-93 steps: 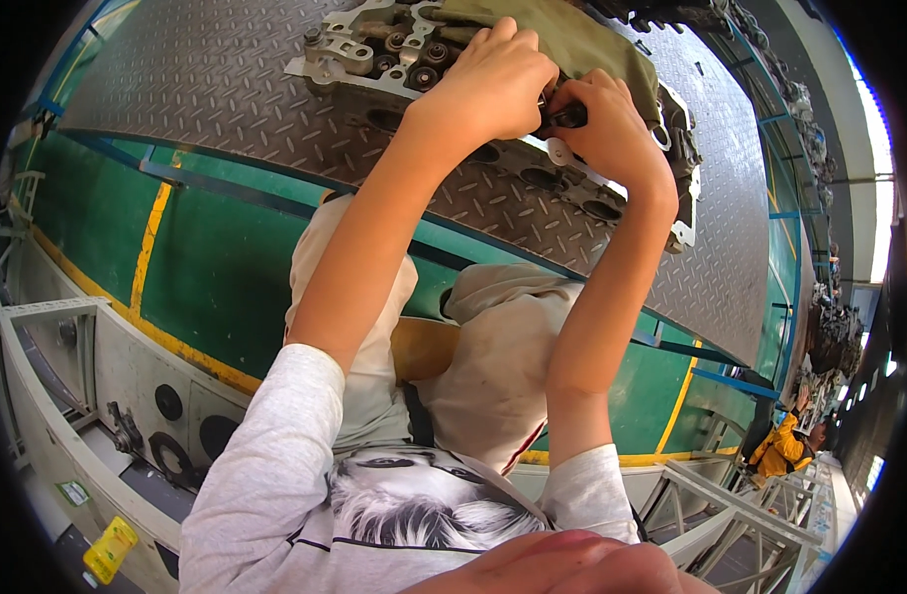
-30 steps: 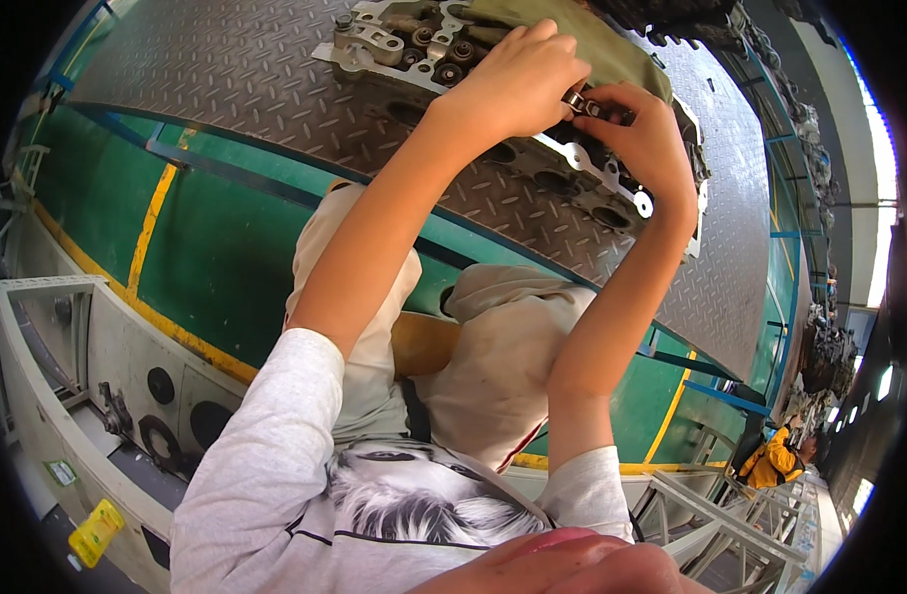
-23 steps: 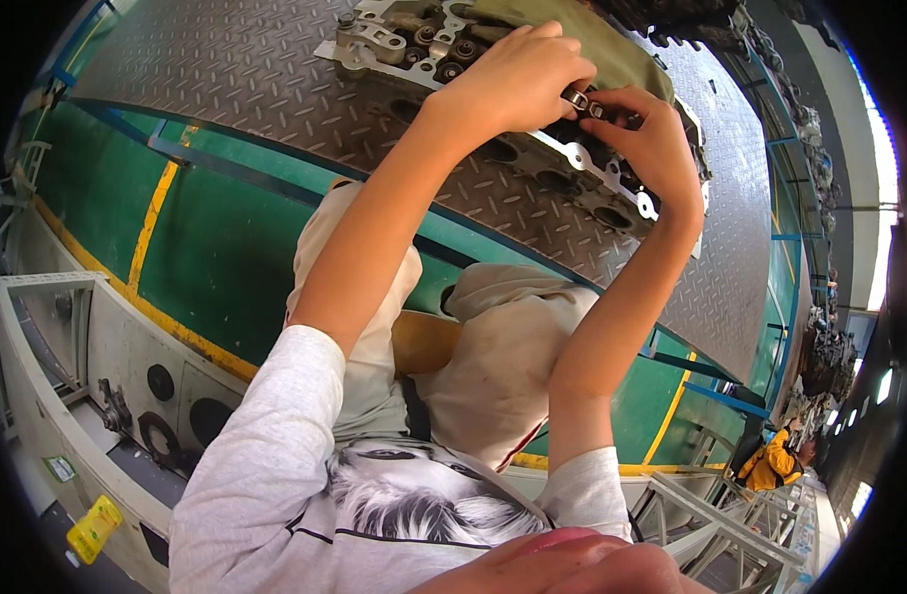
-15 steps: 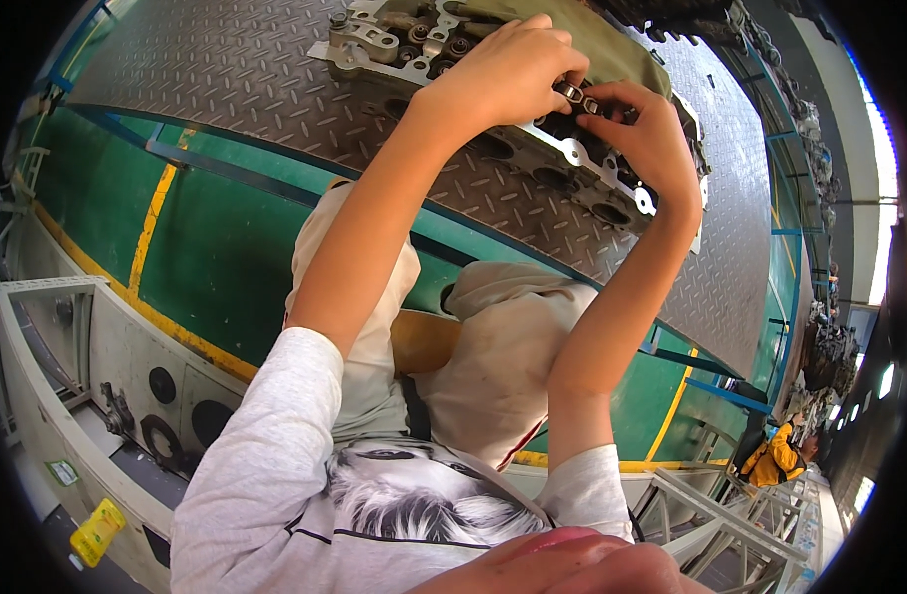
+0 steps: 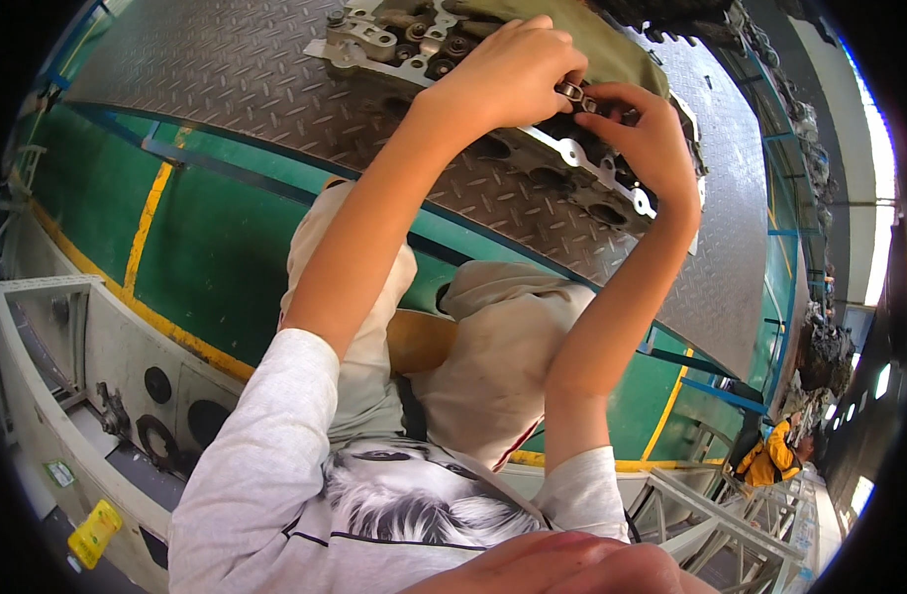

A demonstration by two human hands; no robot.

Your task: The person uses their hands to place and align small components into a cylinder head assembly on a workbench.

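A long metal cylinder head point(image 5: 572, 151) with valve springs and round openings lies on the table in front of me. Over its middle, my left hand point(image 5: 528, 71) has its fingers bent in a pinch at a small shiny metal part point(image 5: 572, 94), which looks like a roller rocker arm. My right hand point(image 5: 652, 139) comes in from the other side, thumb and forefinger closed on the same part's right end. The part sits at or just above the head's inner cavity; whether it touches is hidden by my fingers.
An olive-green cloth point(image 5: 622, 54) lies against the far side of the cylinder head. The steel tread-plate tabletop point(image 5: 226, 84) has a blue frame. A grey metal rack point(image 5: 52, 287) and a yellow pouch point(image 5: 95, 535) are at lower left. Far right, a person in a yellow jacket point(image 5: 770, 457).
Both hands stay in nearly the same place, still pinching the small metal part. The whole view has shifted very slightly.
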